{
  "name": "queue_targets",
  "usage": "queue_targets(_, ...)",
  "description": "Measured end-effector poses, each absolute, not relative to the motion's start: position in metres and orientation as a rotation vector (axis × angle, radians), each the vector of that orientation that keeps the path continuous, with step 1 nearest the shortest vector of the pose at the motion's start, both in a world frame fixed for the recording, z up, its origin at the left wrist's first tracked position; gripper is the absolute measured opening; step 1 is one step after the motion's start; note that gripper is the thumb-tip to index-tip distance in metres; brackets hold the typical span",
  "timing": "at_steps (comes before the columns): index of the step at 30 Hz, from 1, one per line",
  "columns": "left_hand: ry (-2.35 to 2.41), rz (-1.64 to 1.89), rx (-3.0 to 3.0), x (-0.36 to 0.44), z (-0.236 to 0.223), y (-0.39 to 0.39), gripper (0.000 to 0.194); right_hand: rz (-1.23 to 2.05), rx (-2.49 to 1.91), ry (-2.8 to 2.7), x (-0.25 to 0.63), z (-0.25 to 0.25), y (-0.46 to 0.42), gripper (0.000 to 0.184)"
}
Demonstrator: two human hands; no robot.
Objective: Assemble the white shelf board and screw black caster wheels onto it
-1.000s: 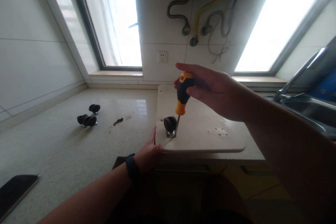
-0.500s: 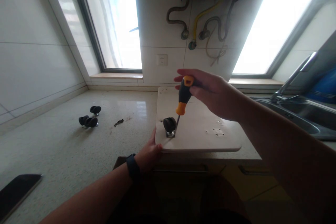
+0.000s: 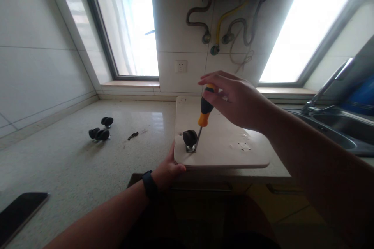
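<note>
A pale square board (image 3: 224, 136) lies on the speckled countertop (image 3: 73, 163), overhanging its front edge. A black caster wheel (image 3: 189, 138) on a metal plate sits at the board's near left corner. My right hand (image 3: 236, 99) is closed round the black and orange handle of a screwdriver (image 3: 204, 111), whose tip rests on the caster's plate. My left hand (image 3: 168, 171), with a dark band at the wrist, grips the board's near left corner.
Three loose black casters (image 3: 101, 130) and a small dark scrap (image 3: 132, 136) lie on the counter to the left. A dark phone (image 3: 19, 214) lies at the near left. A steel sink with tap (image 3: 336, 120) is at the right.
My right hand has shifted its fingers on the screwdriver handle, which leans a little more to the right. My left hand has closed more over the board's corner.
</note>
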State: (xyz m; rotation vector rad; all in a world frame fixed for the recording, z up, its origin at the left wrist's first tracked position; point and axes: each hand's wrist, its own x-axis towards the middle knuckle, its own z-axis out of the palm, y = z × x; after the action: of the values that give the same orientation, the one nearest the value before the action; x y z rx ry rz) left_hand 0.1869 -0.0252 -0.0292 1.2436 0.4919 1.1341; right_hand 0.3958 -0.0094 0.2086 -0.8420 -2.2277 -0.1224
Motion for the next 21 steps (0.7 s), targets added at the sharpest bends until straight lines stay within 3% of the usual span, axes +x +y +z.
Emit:
queue_targets(5, 0.508, 1.153, 1.23, 0.188, -0.028, -0.027, 0.106, 0.323, -0.805, -2.323, 0.4, 0.214, -0.018, 0.051)
queue_targets(10, 0.54, 1.17, 1.219, 0.189, -0.029, -0.028, 0.112, -0.09, -0.959, -2.241, 0.39, 0.216, -0.025, 0.032)
queue_targets(16, 0.536, 1.156, 1.204, 0.19, -0.028, -0.029, 0.111, -0.41, -1.162, -2.135, 0.392, 0.211, -0.018, 0.033)
queue_targets(18, 0.535, 1.144, 1.214, 0.19, -0.028, -0.029, 0.11, -0.274, -1.083, -2.209, 0.399, 0.209, -0.016, 0.029)
queue_targets(21, 0.531, 1.159, 1.223, 0.19, -0.029, -0.028, 0.11, 0.199, -0.847, -2.349, 0.406, 0.209, -0.012, 0.047)
